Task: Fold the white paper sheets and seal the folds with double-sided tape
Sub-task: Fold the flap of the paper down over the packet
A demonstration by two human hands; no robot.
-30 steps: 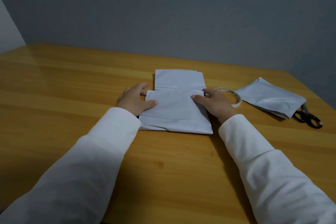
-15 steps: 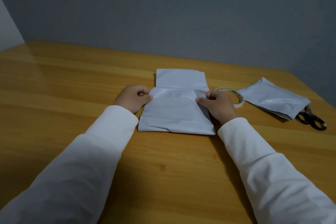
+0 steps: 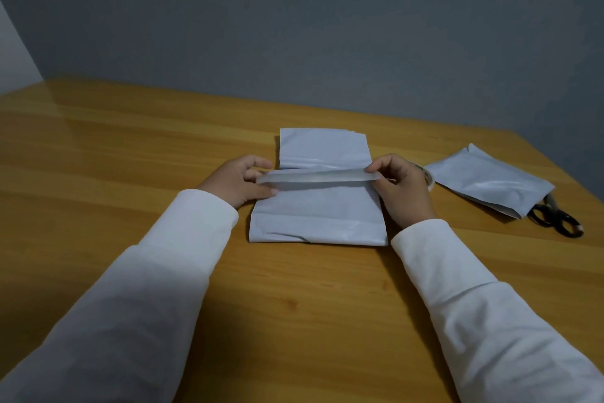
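No text, label, brand or number can be read anywhere; the tape roll (image 3: 428,177), mid-right, shows only blurred marks.

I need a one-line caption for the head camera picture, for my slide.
Both hands pinch a raised flap of folded white paper on a wooden table.

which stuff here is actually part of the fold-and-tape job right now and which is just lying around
In use:
- folded white paper sheet, flap edge pinched by left hand and right hand
- tape roll, mostly hidden behind the right hand

Lying about:
- second folded paper, off to the right
- black-handled scissors, partly under it
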